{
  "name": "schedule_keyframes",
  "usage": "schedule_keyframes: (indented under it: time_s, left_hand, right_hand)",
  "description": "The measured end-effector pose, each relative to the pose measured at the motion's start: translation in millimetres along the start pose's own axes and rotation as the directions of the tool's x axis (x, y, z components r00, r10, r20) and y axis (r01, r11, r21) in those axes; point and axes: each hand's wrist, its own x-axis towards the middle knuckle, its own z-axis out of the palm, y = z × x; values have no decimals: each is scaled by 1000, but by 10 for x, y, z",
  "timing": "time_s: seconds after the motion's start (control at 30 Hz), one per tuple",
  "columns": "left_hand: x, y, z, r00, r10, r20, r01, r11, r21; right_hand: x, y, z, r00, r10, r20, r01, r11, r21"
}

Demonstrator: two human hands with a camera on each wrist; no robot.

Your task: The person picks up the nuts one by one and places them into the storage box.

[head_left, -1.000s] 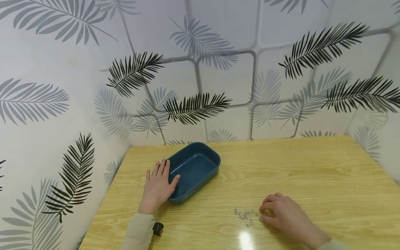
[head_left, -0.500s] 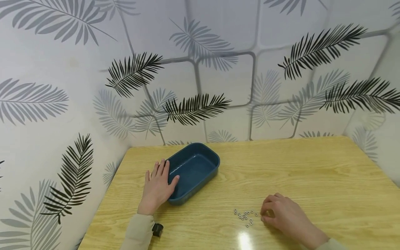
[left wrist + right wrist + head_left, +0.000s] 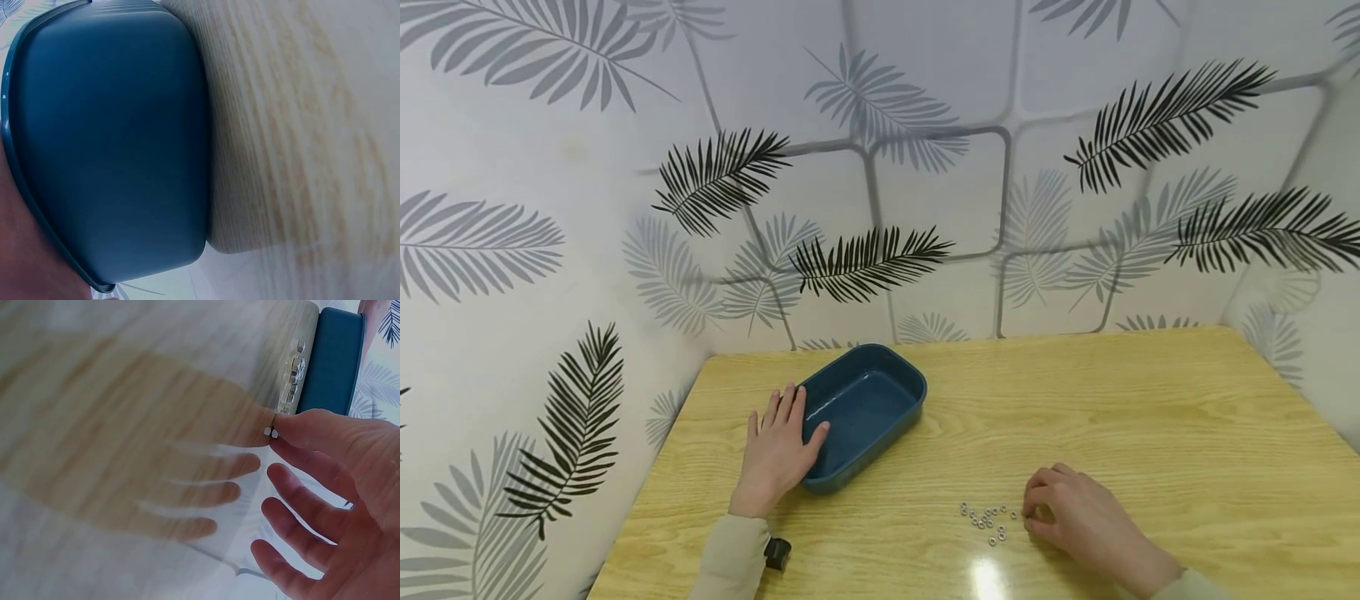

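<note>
Now, no brand, label or writing readable anywhere. Left hand [image 3: 775, 450] flat on the tabletop [image 3: 1135, 417], fingers straight, thumb pressed against the near wall of the blue tray [image 3: 868, 404]; grip loose, nothing held. Right of the tray and nearer the front edge, a scatter of small metal rings [image 3: 988, 518] on the wood. Right hand [image 3: 1078, 517] just right of those rings, fingertips curled down; in the right wrist view, thumb and forefinger pinching a tiny pale ring [image 3: 270, 432]. Leaf-patterned wall [image 3: 925, 167] behind the tray. Nothing between rings and tray.
</note>
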Motion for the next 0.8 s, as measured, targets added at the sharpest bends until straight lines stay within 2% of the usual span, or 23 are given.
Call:
schedule_keyframes:
  time_s: [0.43, 0.8]
  left_hand:
    - [6, -8, 6, 1000, -13, 28, 13, 1000, -6]
    - [-6, 7, -9, 1000, -6, 11, 6, 1000, -13]
  right_hand:
    - [23, -6, 48, 997, -54, -49, 51, 997, -57]
    - [20, 2, 38, 998, -12, -56, 11, 1000, -23]
